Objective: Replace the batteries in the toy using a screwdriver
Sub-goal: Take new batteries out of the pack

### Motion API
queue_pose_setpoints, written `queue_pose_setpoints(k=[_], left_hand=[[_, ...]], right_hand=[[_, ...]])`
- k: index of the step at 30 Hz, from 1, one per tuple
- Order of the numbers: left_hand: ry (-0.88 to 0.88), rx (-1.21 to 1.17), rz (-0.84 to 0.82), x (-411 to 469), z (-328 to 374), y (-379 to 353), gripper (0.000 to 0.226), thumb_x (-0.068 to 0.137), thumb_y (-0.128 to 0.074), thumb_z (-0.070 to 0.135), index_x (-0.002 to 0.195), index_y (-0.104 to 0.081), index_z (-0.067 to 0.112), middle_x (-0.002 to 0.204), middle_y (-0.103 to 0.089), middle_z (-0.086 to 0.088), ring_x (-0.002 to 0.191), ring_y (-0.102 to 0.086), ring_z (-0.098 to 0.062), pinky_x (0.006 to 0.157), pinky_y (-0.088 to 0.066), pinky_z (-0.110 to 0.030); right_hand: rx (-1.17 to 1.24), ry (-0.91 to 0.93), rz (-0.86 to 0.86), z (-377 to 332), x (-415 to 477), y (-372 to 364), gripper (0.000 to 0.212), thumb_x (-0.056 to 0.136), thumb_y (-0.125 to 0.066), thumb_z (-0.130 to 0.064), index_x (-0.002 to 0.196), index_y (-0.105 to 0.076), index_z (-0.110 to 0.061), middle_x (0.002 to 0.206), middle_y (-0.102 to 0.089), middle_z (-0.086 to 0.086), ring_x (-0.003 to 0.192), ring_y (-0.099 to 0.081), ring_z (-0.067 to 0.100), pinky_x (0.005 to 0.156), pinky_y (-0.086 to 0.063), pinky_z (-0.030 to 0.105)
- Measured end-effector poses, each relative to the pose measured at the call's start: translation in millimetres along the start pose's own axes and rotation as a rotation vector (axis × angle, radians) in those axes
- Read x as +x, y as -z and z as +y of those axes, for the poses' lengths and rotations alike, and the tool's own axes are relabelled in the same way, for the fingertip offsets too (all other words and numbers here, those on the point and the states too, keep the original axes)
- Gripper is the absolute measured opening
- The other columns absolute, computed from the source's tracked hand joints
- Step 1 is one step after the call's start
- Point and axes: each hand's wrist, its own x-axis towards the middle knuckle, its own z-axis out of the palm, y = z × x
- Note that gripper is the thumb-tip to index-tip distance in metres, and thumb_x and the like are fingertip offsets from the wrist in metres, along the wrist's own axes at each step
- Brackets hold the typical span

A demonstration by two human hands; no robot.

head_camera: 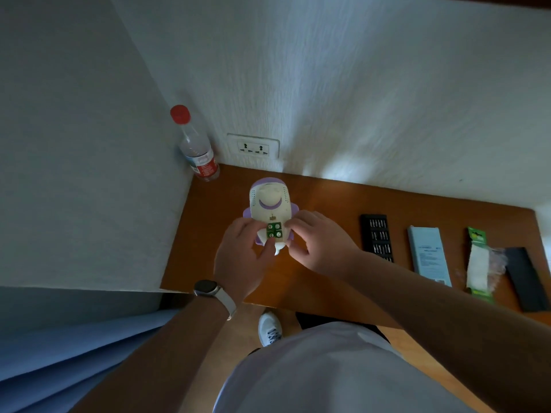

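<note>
Toy: I saw the toy [269, 204] on the table [328, 198], its bay open, four batteries [274, 230] showing.
Left hand: my left hand [238, 257] gripped its lower side.
Right hand: my right hand [320, 242] pinched its right edge.

Both forearms extend forward. Left hand [241, 257] and right hand [316, 242] converge, fingers curled, gripping the toy [269, 201] between them.

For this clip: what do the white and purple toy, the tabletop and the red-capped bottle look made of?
White and purple rounded toy: likely moulded plastic, smooth, faint sheen. Orange-brown tabletop: wood or wood-look laminate, glossy, reflecting light. Red-capped clear bottle: thin transparent plastic, wall visible through it, printed label.
</note>
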Motion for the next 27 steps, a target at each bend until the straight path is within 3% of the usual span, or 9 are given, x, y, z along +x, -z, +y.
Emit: queue_pose_setpoints(k=[5,10,16,21,27], left_hand=[[0.25,-0.138,-0.04,15,-6,-4,0.06,0.093,-0.068,0.041,0.142,-0.043,0.017,0.137,-0.05,-0.004,0.115,-0.053,-0.011,0.076,-0.05,-0.017],[0.501,-0.342,-0.179,36,-12,-3,0.077,0.094,-0.067,0.043,0.156,-0.029,0.019,0.153,-0.039,-0.009,0.132,-0.051,-0.025,0.1,-0.055,-0.048],[0.664,-0.636,-0.313,56,-17,-3,0.074,0.094,-0.069,0.039,0.155,-0.032,0.02,0.142,-0.056,-0.002,0.122,-0.059,-0.021,0.097,-0.055,-0.042],[0.732,-0.783,-0.382,68,-19,-8,0.049,0.091,-0.074,0.029,0.134,-0.055,0.016,0.125,-0.069,-0.008,0.109,-0.069,-0.023,0.071,-0.061,-0.03],[0.807,-0.845,-0.45,71,-18,-14,0.051,0.088,-0.076,0.03,0.132,-0.054,0.016,0.126,-0.069,-0.01,0.115,-0.068,-0.03,0.095,-0.057,-0.051]], right_hand=[[-0.013,-0.138,-0.03,6,-11,-9,0.051,0.092,-0.043,-0.05,0.134,-0.05,-0.021,0.129,-0.055,-0.006,0.118,-0.05,0.012,0.093,-0.04,0.024],[-0.011,-0.193,-0.018,5,-12,-17,0.059,0.091,-0.051,-0.051,0.142,-0.041,-0.022,0.141,-0.05,-0.004,0.128,-0.046,0.012,0.096,-0.029,0.021],[0.026,-0.219,0.007,9,-7,-21,0.067,0.088,-0.058,-0.05,0.145,-0.036,-0.023,0.144,-0.045,-0.004,0.127,-0.046,0.013,0.094,-0.033,0.021],[0.098,-0.243,0.04,11,-1,-24,0.072,0.084,-0.064,-0.045,0.146,-0.034,-0.023,0.147,-0.043,-0.005,0.128,-0.046,0.014,0.096,-0.04,0.025],[0.168,-0.251,0.04,18,-5,-23,0.075,0.085,-0.065,-0.046,0.147,-0.03,-0.024,0.151,-0.038,-0.006,0.131,-0.045,0.013,0.097,-0.041,0.025]])
